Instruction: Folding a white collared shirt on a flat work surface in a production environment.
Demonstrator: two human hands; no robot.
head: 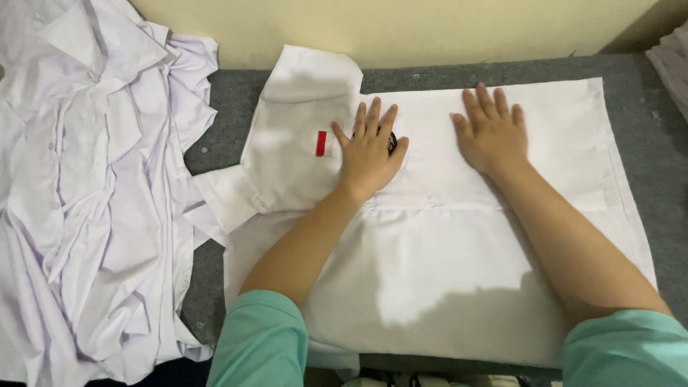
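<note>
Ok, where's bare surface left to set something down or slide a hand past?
Bare grey felt shows right of the white shirt, in a strip behind it along the wall, and narrowly between shirt and shirt pile. The pile crowds the left; both hands press the shirt.

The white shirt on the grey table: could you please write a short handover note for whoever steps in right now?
Left hand: flat, fingers spread, pressing the white shirt near its red-and-white patch.
Right hand: flat on the same shirt, further right.
The shirt lies spread on the grey table, one sleeve folded out to the left.
Done: shirt laid out and smoothed flat.
Left: no fold of the body shows yet; a pile of white shirts waits at the left.
</note>
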